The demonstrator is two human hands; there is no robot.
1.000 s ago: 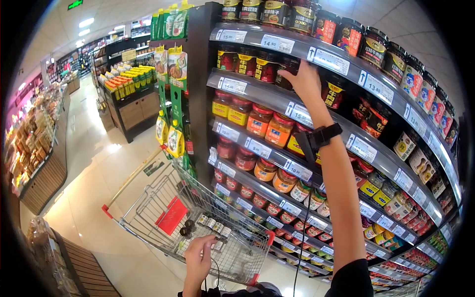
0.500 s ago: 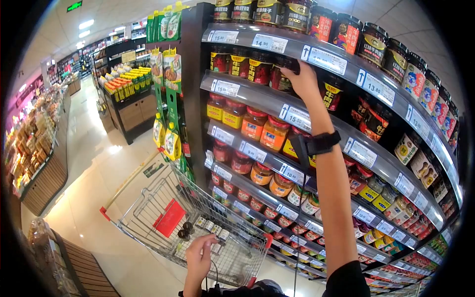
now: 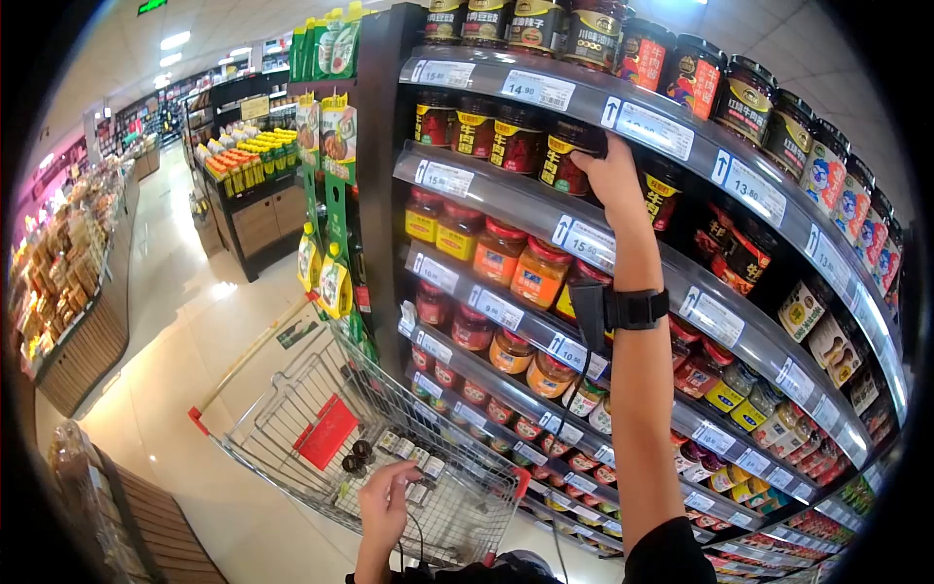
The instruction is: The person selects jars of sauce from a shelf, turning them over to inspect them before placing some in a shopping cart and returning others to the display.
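**A:** Head view, status check. What is done and what is left?

**B:** My right hand (image 3: 613, 175) is raised to the second shelf from the top (image 3: 506, 190) and rests on a dark jar with a red and yellow label (image 3: 562, 164). The jar stands upright on that shelf, at the right end of a row of like jars and just left of another dark jar. In my judgement it is reached but not lifted: its base appears to sit on the shelf. Taking it off the shelf is left to do. The shopping cart (image 3: 292, 419) stands below with a row of small items on its wire floor, beside a red flap.

**A:** State of the right grip?

**B:** Fingers curled round the right side and top of the jar, thumb toward me. The hand touches the jar; the fingers behind it are hidden, so I cannot tell whether the grip is fully closed on it.

**A:** Left hand?

**B:** My left hand (image 3: 384, 501) is low, at the near rim of the cart. Its fingers are bent together round the top wire of the basket, beside the small items. A thin cable runs down from that hand.

**A:** Anything on the wrist?

**B:** A black strap (image 3: 634, 309) on my right forearm, with a cable hanging from it.
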